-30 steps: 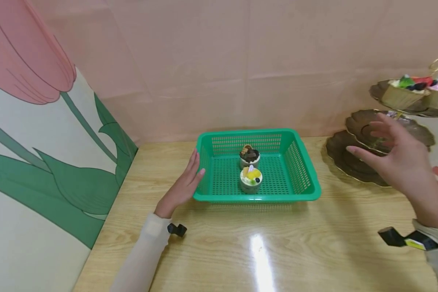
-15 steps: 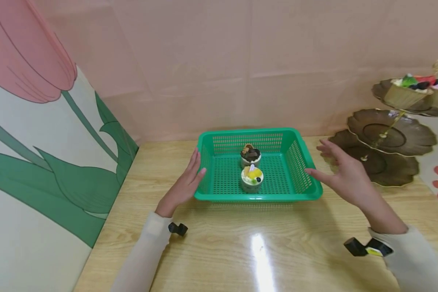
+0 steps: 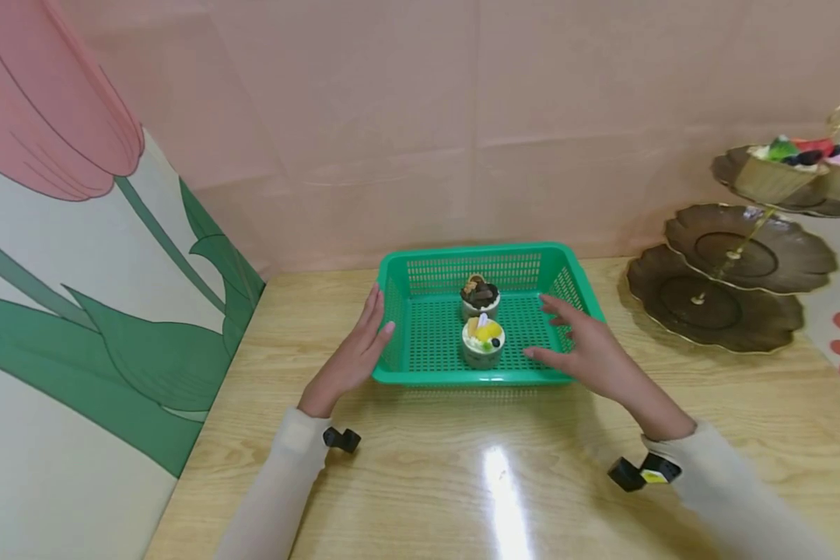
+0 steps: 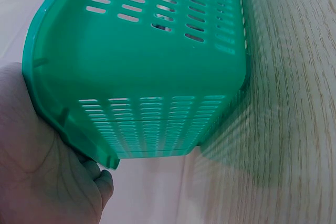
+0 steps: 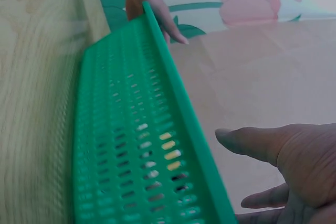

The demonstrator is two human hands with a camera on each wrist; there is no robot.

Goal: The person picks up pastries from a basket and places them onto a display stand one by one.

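Note:
A green plastic basket (image 3: 434, 378) stands on the wooden table with two cupcakes inside. The chocolate-topped cupcake (image 3: 479, 295) is behind the fruit-topped cupcake (image 3: 483, 342). My left hand (image 3: 353, 350) rests against the basket's left rim, its fingers straight; in the left wrist view the palm (image 4: 47, 166) touches the rim. Over the basket's right side hovers my right hand (image 3: 588, 350), thumb and fingers spread, holding nothing. It is to the right of both cupcakes and apart from them. The right wrist view shows the right hand (image 5: 304, 177) above the rim.
At the right stands a tiered stand of brown scalloped plates (image 3: 714, 303). Its top plate bears fruit-topped cupcakes (image 3: 777, 171). A pink cloth wall (image 3: 420, 140) rises behind the table (image 3: 406, 482), and a tulip-printed panel (image 3: 112, 327) stands at the left.
My right hand has moved left from in front of the tiered stand to over the basket's right side, fingers still spread. The left hand and the cupcakes have stayed in place.

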